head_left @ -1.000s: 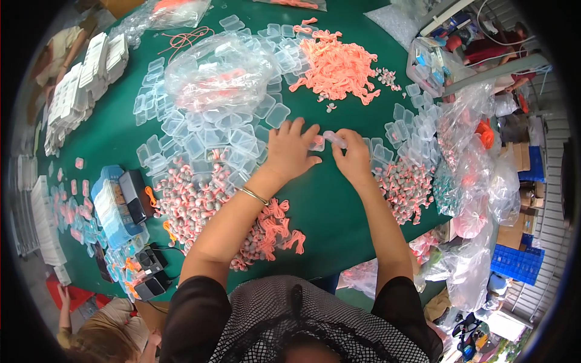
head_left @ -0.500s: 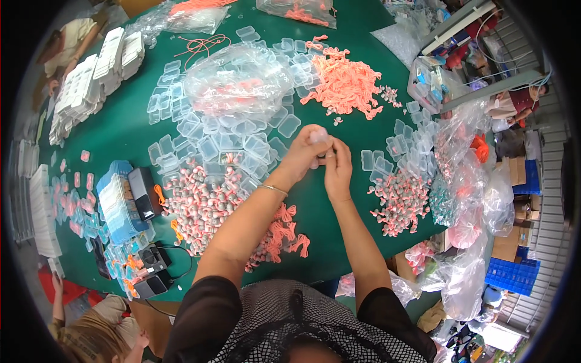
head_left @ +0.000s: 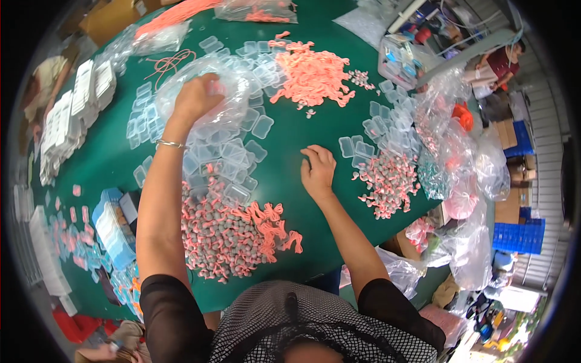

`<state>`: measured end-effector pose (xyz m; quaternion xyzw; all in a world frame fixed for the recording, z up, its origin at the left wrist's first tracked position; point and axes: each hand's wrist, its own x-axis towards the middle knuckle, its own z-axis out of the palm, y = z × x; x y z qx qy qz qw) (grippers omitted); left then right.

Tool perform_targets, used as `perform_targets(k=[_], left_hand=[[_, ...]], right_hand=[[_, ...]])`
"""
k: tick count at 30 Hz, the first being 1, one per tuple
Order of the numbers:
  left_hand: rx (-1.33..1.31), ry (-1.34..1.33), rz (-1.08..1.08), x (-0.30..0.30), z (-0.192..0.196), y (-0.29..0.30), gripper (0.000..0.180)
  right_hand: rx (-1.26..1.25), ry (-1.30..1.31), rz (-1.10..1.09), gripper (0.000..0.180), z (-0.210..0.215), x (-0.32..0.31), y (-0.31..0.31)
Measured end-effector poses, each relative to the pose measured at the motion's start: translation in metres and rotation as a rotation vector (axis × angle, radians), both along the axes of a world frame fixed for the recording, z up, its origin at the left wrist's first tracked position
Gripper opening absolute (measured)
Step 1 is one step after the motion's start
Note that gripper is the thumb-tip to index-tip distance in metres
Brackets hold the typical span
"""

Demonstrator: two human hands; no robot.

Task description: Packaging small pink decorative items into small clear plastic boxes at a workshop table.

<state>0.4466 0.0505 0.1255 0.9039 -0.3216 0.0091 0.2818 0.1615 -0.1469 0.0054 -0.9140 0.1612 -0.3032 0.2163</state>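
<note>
My left hand (head_left: 198, 97) reaches over a clear plastic bag (head_left: 245, 83) lying on a heap of small clear plastic boxes (head_left: 221, 154). Its fingers are curled at a pinkish patch; whether that is a thing in the hand or the bag's contents, I cannot make out. Over bare green tabletop, my right hand (head_left: 318, 170) hangs with loosely bent fingers, parted and holding nothing. Nearest to it on the right is a pile of small grey and pink pieces (head_left: 387, 184). A larger pile of grey and pink pieces (head_left: 224, 242) lies by my left forearm, beside coral cord bundles (head_left: 266, 221).
A heap of coral cord loops (head_left: 315, 75) lies at the far middle of the green table (head_left: 290, 130). White trays (head_left: 75, 115) are stacked at far left, near a blue basket (head_left: 115, 236). Plastic bags (head_left: 475, 242) crowd the right edge. Another person (head_left: 499, 66) is at far right.
My hands have parted. The left moved far left from the middle to the bag; the right dropped slightly nearer and left. The small clear item between them is gone from there. The view has shifted.
</note>
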Motion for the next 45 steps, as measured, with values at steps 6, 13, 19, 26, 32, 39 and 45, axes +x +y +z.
perform_targets(k=[6, 13, 19, 26, 32, 39, 45], left_hand=[[0.027, -0.215, -0.014, -0.018, -0.001, -0.011, 0.036], [-0.387, -0.484, -0.155, -0.107, 0.012, -0.051, 0.018], [-0.287, -0.131, -0.261, -0.161, -0.055, -0.099, 0.02], [-0.148, -0.076, -0.08, -0.164, -0.073, -0.13, 0.028], [-0.027, -0.133, -0.009, -0.138, -0.042, -0.087, 0.026], [0.222, 0.024, -0.32, -0.142, -0.037, -0.035, 0.023], [0.3, -0.007, -0.394, -0.168, -0.041, -0.035, 0.015]], right_hand=[[0.049, -0.048, 0.017, 0.024, 0.001, -0.005, -0.011], [-0.321, 0.212, -0.249, 0.018, 0.04, -0.027, -0.073], [-0.353, 0.236, -0.081, 0.019, 0.024, -0.023, -0.069], [-0.246, 0.113, 0.218, 0.018, 0.026, -0.013, -0.057], [-0.17, 0.133, 0.227, 0.034, 0.037, -0.023, -0.044], [-0.099, 0.092, 0.158, 0.045, 0.014, -0.026, -0.031], [-0.079, 0.111, 0.167, 0.043, 0.012, -0.028, -0.031]])
